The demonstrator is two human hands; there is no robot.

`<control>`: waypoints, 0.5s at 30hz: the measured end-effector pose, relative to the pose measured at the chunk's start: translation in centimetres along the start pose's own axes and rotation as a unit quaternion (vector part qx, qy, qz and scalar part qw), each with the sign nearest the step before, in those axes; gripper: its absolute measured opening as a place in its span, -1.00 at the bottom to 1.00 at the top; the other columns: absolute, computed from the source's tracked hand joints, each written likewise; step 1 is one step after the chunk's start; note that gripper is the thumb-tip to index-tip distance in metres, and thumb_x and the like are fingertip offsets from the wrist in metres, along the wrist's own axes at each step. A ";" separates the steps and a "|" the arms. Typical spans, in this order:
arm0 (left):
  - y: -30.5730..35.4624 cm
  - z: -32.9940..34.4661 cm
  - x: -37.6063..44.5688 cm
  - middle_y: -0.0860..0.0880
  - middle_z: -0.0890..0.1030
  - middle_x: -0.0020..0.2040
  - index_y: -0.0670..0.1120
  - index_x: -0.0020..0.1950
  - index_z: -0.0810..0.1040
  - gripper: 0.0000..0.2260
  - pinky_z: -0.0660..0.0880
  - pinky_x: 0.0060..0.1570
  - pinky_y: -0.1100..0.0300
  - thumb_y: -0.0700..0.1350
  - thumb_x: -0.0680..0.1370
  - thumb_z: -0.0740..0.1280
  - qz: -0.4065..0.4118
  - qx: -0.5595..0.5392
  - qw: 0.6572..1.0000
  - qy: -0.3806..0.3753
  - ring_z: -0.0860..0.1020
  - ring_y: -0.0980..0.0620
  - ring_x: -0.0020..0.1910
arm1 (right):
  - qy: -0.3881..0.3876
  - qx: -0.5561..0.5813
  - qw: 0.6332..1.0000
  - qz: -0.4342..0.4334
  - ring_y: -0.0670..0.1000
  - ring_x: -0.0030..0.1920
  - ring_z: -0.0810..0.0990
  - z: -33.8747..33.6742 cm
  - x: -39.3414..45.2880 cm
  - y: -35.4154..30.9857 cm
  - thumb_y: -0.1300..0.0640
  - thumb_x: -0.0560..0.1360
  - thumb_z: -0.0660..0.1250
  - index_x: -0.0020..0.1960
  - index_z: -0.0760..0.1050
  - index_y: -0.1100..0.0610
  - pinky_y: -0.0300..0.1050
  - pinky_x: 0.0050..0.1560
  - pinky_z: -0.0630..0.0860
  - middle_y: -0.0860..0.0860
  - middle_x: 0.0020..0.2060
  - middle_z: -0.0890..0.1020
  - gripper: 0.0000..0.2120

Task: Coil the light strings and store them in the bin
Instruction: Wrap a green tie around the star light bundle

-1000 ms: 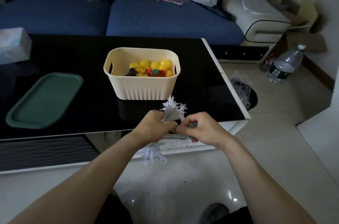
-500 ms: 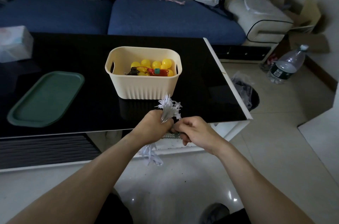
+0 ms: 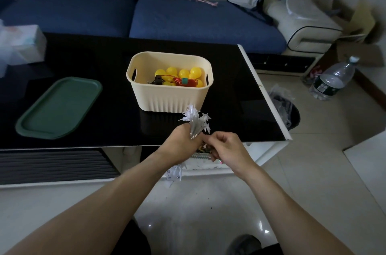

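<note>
Just in front of the bin (image 3: 169, 85), over the table's near edge, the star light string (image 3: 196, 122) sits bunched in the left hand (image 3: 180, 143), fingers curled round it. The right hand (image 3: 226, 148) pinches the wire beside it. Likely light, limp and snag-prone — best gripped at the gathered middle, not the brittle star tips. A yellow ball string (image 3: 177, 76) already lies inside the bin. Left of the bin lies a green tray (image 3: 58, 107) — nothing blocks the bin's open top.
</note>
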State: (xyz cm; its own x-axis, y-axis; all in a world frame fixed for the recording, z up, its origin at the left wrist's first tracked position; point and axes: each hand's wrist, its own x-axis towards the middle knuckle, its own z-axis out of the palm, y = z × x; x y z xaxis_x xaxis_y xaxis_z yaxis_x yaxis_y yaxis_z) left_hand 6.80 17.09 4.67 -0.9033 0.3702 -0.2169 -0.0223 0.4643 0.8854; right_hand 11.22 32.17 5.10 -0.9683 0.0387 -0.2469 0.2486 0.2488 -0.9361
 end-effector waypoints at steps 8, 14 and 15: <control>-0.8 0.6 0.2 -0.05 0.40 -0.41 -0.16 -0.25 0.45 -0.77 0.29 -0.52 0.27 -0.13 0.58 0.33 -0.050 0.020 0.998 0.013 0.33 0.09 -0.49 | 0.017 -0.114 0.993 0.023 -0.07 -0.45 0.56 0.3 0.6 0.6 0.09 0.59 0.34 -0.36 0.53 0.13 -0.05 -0.26 0.57 -0.09 -0.51 0.54 -0.65; 0.5 -0.3 -0.2 -0.05 0.38 -0.43 -0.16 -0.17 0.44 -0.81 0.35 -0.45 0.18 -0.13 0.61 0.30 -0.088 -0.135 0.987 0.002 0.33 0.04 -0.49 | 0.022 -0.179 0.982 0.061 -0.05 -0.51 0.46 -0.5 0.8 1.6 -0.05 0.54 0.43 -0.38 0.43 0.17 -0.24 -0.38 0.46 -0.01 -0.55 0.43 -0.56; 0.7 -0.3 -0.3 -0.04 0.36 -0.43 -0.15 -0.18 0.43 -0.81 0.35 -0.44 0.16 -0.13 0.61 0.30 -0.094 -0.170 0.980 -0.028 0.32 0.04 -0.49 | 0.024 -0.181 0.981 0.060 -0.03 -0.50 0.44 -0.4 0.8 1.7 -0.07 0.53 0.44 -0.39 0.41 0.17 -0.22 -0.37 0.46 0.00 -0.55 0.39 -0.54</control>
State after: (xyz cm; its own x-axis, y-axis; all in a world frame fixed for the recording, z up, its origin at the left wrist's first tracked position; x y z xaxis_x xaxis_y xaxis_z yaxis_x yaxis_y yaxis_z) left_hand 6.93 17.06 5.48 -0.8445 0.3515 -0.4040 -0.3373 0.2369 0.9111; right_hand 10.84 32.98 3.45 -0.9350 0.1312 -0.3294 0.3433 0.5674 -0.7485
